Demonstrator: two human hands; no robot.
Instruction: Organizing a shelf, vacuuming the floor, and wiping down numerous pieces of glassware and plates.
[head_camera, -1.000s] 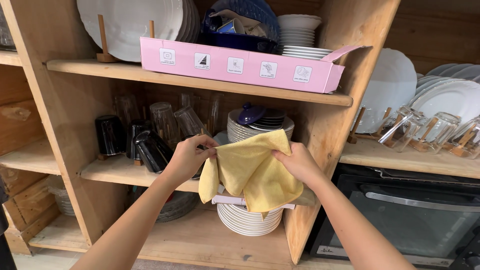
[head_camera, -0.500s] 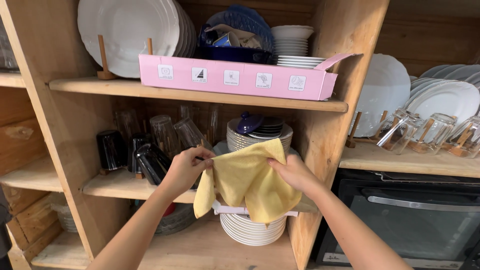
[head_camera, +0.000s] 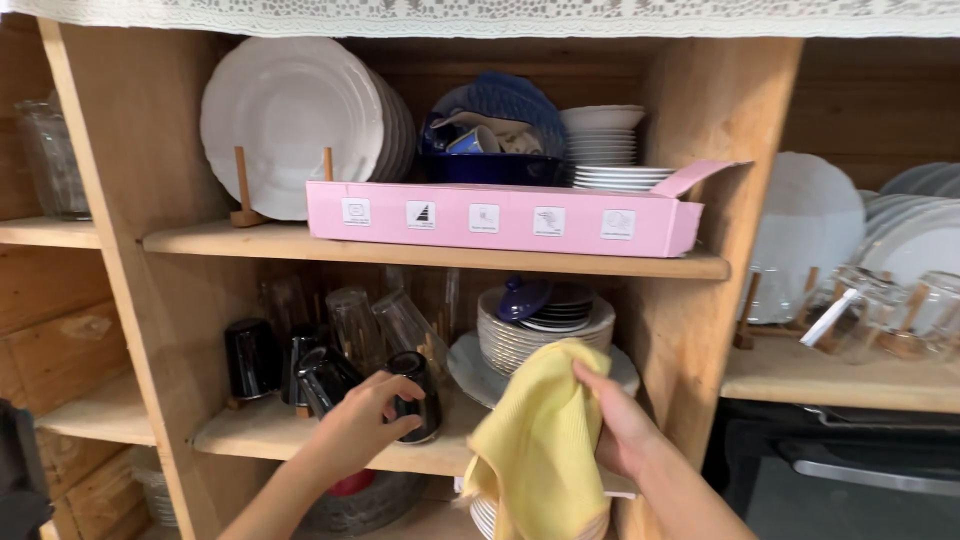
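The left hand (head_camera: 365, 425) has let go of the yellow cloth (head_camera: 540, 450) and now closes round a black cup (head_camera: 415, 390) on the middle shelf (head_camera: 270, 432), lower centre of the frame; the right hand (head_camera: 615, 425) alone grips the cloth, bunched and hanging at lower centre-right. Judged: cup being taken up for wiping; stacked plates (head_camera: 545, 335) just behind are undisturbed.

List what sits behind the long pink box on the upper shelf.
Behind the pink box: a dark blue dish of crockery, stacked white bowls on plates and upright white plates. Their bases are hidden.
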